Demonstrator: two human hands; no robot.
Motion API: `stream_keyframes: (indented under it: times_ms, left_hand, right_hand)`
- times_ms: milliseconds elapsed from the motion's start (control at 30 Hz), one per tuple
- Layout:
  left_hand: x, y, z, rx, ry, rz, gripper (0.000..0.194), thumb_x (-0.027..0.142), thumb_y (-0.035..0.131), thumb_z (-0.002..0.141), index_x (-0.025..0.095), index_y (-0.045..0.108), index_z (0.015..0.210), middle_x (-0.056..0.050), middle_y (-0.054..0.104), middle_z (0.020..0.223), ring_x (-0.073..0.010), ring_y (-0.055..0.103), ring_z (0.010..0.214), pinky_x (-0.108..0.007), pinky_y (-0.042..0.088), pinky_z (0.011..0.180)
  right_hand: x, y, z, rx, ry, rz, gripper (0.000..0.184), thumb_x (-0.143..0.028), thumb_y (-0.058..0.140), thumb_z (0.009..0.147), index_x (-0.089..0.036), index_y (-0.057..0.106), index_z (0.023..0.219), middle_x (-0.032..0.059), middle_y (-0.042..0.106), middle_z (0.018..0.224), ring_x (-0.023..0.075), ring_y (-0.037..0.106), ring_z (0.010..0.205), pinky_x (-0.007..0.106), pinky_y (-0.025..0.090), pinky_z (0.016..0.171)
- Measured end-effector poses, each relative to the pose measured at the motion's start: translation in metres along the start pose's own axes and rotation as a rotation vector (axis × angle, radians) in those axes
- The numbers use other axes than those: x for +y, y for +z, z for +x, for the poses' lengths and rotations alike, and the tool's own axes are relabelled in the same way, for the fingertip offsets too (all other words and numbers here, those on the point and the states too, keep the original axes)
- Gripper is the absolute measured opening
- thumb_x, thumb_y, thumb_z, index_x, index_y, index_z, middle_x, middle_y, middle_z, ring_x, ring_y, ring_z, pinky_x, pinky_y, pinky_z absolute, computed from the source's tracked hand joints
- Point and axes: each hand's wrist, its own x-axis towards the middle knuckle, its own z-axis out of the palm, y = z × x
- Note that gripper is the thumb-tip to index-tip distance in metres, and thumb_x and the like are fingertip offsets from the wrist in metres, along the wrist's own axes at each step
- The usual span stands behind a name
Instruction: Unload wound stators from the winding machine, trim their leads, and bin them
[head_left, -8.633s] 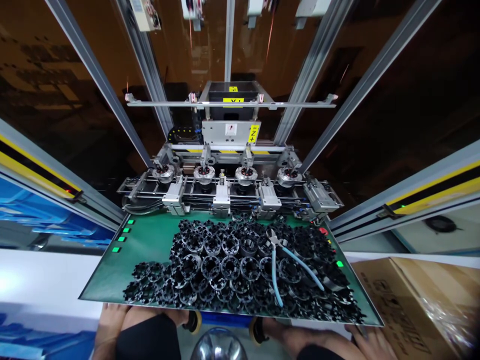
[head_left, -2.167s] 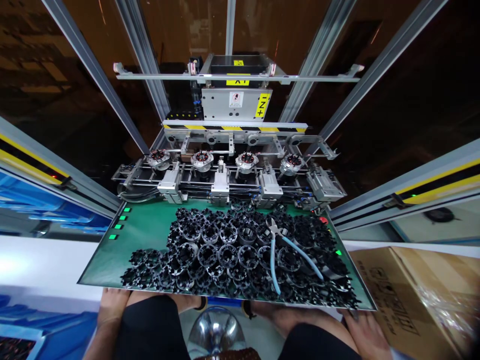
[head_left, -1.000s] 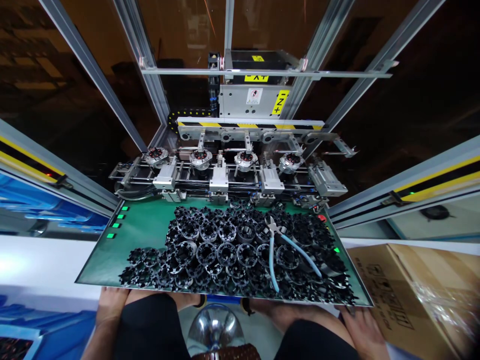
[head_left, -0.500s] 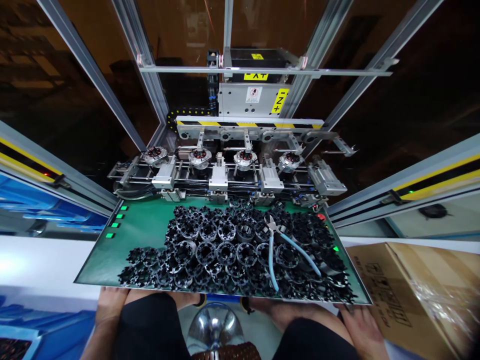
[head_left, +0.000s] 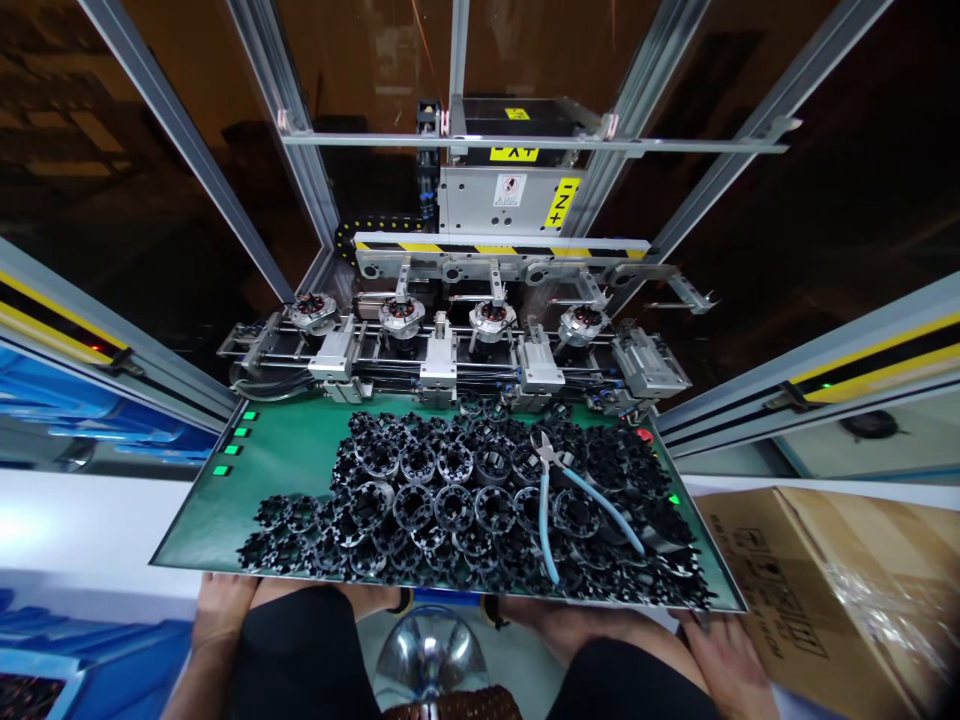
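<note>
My left hand [head_left: 223, 607] is below the front edge of the green work surface [head_left: 289, 450], beside my left knee. On the other side, my right hand [head_left: 716, 645] lies low by my right leg, near the same edge. The edge hides the fingertips of both hands, so whether they grip anything cannot be seen. Black ring-shaped toothed parts [head_left: 453, 508] stand in packed rows and piles on the surface. Blue-handled cutting pliers [head_left: 545, 520] rest on top of them, jaws pointing away from me, handles spread.
Behind the parts is a machine with several metal fixtures [head_left: 491, 318] holding round pieces, under a striped bar [head_left: 502, 246]. Green lit buttons [head_left: 232, 450] line the left, a red button [head_left: 645, 436] the right. A cardboard box [head_left: 817, 590] stands right, blue bins [head_left: 127, 660] left.
</note>
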Motion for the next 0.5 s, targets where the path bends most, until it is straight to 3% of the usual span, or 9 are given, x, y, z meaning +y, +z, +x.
stream_keyframes:
  times_ms: [233, 500]
  left_hand:
    - [0.004, 0.006, 0.002, -0.02, -0.035, 0.07, 0.045, 0.004, 0.057, 0.106, 0.018, 0.098, 0.119, -0.023, 0.093, 0.121, -0.0421, 0.087, 0.119, -0.063, 0.061, 0.122]
    - [0.006, -0.006, 0.001, 0.016, -0.053, -0.044, 0.035, 0.008, 0.069, 0.098, 0.019, 0.097, 0.117, -0.023, 0.092, 0.126, -0.0426, 0.087, 0.123, -0.067, 0.06, 0.126]
  right_hand:
    - [0.005, 0.007, -0.001, 0.027, -0.033, 0.008, 0.044, -0.016, 0.065, 0.1, -0.031, 0.093, 0.13, 0.0148, 0.084, 0.129, 0.0381, 0.074, 0.134, 0.046, 0.062, 0.109]
    - [-0.003, 0.001, -0.003, -0.025, 0.001, 0.008, 0.047, -0.015, 0.062, 0.104, -0.029, 0.094, 0.134, 0.0182, 0.084, 0.132, 0.0408, 0.075, 0.136, 0.05, 0.065, 0.109]
